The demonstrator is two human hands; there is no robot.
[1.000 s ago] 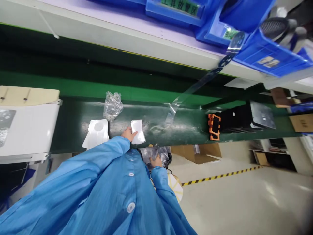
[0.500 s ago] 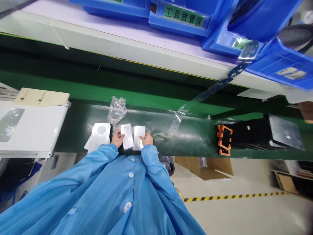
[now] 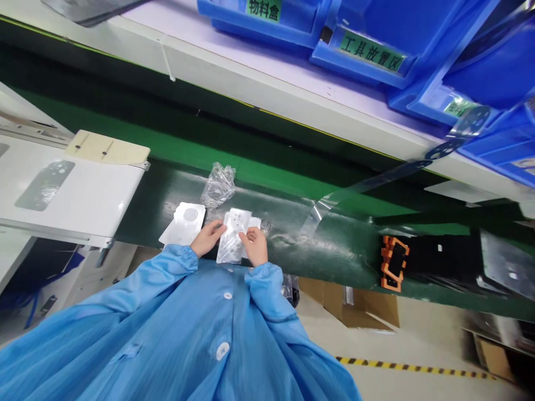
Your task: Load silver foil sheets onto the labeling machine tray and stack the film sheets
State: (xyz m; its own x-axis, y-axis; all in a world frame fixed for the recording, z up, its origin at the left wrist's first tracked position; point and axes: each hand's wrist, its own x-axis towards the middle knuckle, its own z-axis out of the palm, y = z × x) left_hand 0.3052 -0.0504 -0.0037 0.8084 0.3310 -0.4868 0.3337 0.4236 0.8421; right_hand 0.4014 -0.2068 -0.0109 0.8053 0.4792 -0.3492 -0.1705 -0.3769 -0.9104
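Observation:
A whitish, phone-sized sheet with small holes near its top (image 3: 234,231) is between my hands at the front of the dark green bench. My left hand (image 3: 208,236) pinches its left edge with thumb and fingers. On its right edge, my right hand (image 3: 256,245) is closed, thumb and fingertips together. Another whitish sheet (image 3: 254,222) shows partly behind it; the rest is covered. Left of my left hand lies a fanned stack of white sheets (image 3: 183,224), the top one bearing a grey round mark. Crumpled clear plastic (image 3: 219,185) lies just beyond the hands.
A white machine surface (image 3: 100,189) borders the bench on the left. Orange frames (image 3: 393,263) and a black stack (image 3: 443,259) stand at the right. A clear film strip (image 3: 380,178) hangs from the shelf (image 3: 292,81) to the bench. Blue bins (image 3: 363,42) line the shelf.
The two sheets that lay side by side, one by each hand, now overlap, and both hands are on the front one. The view has shifted and tilted.

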